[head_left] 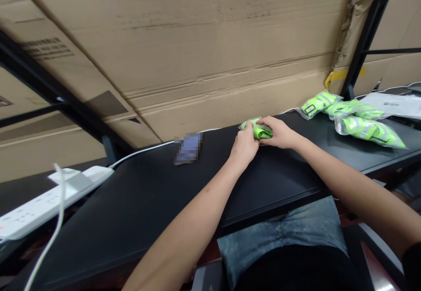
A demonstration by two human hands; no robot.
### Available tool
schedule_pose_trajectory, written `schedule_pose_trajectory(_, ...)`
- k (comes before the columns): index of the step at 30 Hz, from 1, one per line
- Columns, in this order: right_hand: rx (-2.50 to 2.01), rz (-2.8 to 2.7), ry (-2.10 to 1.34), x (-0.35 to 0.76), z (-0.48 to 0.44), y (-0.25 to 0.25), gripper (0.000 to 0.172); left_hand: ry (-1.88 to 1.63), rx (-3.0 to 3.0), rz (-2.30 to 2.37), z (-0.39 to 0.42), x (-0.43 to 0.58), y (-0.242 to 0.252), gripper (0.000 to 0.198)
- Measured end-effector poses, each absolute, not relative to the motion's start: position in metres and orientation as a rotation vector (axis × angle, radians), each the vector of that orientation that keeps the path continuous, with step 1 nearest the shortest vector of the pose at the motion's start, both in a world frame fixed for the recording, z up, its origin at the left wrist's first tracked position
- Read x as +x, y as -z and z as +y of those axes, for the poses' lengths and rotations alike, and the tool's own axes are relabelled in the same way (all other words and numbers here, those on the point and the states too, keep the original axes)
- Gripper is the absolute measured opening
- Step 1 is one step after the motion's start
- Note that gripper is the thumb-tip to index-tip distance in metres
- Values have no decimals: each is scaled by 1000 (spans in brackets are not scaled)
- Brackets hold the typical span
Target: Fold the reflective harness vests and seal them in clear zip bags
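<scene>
Above the black table, near its back edge, both my hands close around a rolled fluorescent green strap. My left hand presses its fingers on the roll from the left. From the right, my right hand wraps round it, thumb below and fingers above. Part of a clear plastic bag with green material shows behind my left fingers. Whether the roll is inside that bag I cannot tell, as my fingers cover much of it.
Several clear bags of green and silver reflective straps lie to the right, by a white packet. A blurred phone-like object lies left of my hands. A white power strip with cables sits far left. Cardboard stands behind the table.
</scene>
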State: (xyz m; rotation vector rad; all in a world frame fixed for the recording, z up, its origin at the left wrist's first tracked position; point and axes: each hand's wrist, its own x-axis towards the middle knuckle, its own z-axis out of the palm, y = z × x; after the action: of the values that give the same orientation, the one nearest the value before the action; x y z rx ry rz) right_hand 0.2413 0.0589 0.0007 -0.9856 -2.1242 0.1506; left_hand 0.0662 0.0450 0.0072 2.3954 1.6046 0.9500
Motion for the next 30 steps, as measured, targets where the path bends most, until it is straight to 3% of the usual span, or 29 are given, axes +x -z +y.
schedule_pose_trajectory(9, -1107, -2016, -144, 234, 55, 0, 24, -1038, 2287, 1478, 41, 66, -6, 35)
schedule_pose_trajectory(13, -1185, -1977, -104, 231, 55, 1, 23, -1007, 2351, 1547, 38, 66, -10, 39)
schedule_pose_trajectory(18, -1062, -1995, -91, 229, 53, 0, 26, -985, 2432, 1721, 36, 66, -17, 26)
schedule_pose_trajectory(20, -931, -2048, -115, 232, 53, -1, 36, -1021, 2421, 1727, 37, 65, -18, 22)
schedule_pose_trajectory(22, -852, -2122, -153, 237, 53, -3, 58, -1073, 2385, 1654, 39, 61, -17, 23)
schedule_pose_trajectory(24, -863, -2180, -177, 241, 54, -4, 78, -1084, 2365, 1525, 43, 54, -17, 30)
schedule_pose_trajectory(25, -880, -2199, -179, 243, 55, -5, 80, -1075, 2369, 1447, 46, 50, -17, 36)
schedule_pose_trajectory(27, -894, -2201, -189, 246, 56, -6, 66, -1071, 2379, 1306, 53, 41, -17, 42)
schedule_pose_trajectory(30, -918, -2118, -217, 251, 58, -8, 32, -1156, 2312, 1191, 62, 27, -16, 36)
